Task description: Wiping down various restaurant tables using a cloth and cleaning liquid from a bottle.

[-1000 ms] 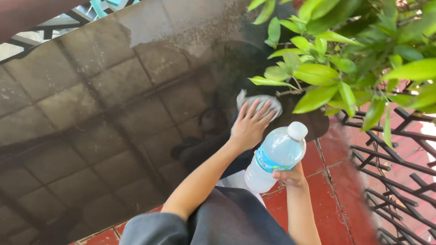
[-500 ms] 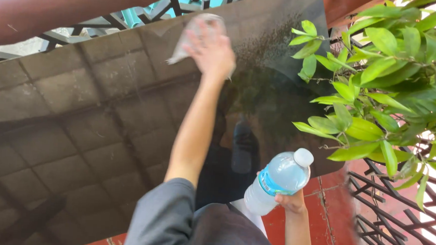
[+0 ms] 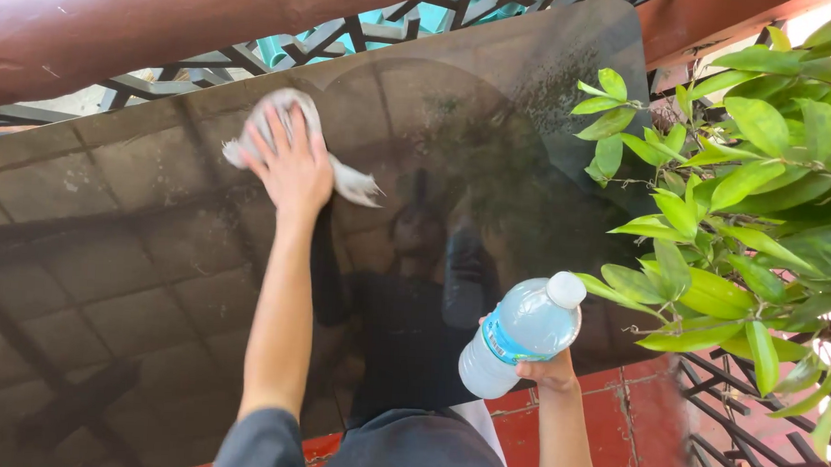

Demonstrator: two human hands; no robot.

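The left hand (image 3: 291, 165) lies flat, fingers spread, pressing a crumpled white cloth (image 3: 283, 141) against the dark, glossy glass tabletop (image 3: 101, 274). The cloth sits in the far part of the surface, near the edge that runs below a thick reddish-brown painted rail (image 3: 162, 12) and a dark metal lattice (image 3: 312, 43); a loose tail of cloth trails out to the right of the hand. The arm reaches well forward from a grey sleeve at the bottom of the view.

The right hand (image 3: 546, 371) is closed around the lower part of a clear plastic water bottle with a white cap and a blue label (image 3: 522, 334). The bottle is held tilted, cap on, above the near right corner of the tabletop, close to the leafy green plant (image 3: 740, 194) that overhangs that side. It looks partly full, though the level is hard to read.

The glass mirrors a block wall and the person's outline, so dirt is hard to judge. A pale, speckled haze shows near the far right corner, beside the leaves, which suggests that area is not yet wiped. The wiping appears to be mid-way: the cloth is working the far centre, and the wide left stretch and the near edge show no clear sign either way. A red tiled floor (image 3: 632, 434) shows below the tabletop's corner.
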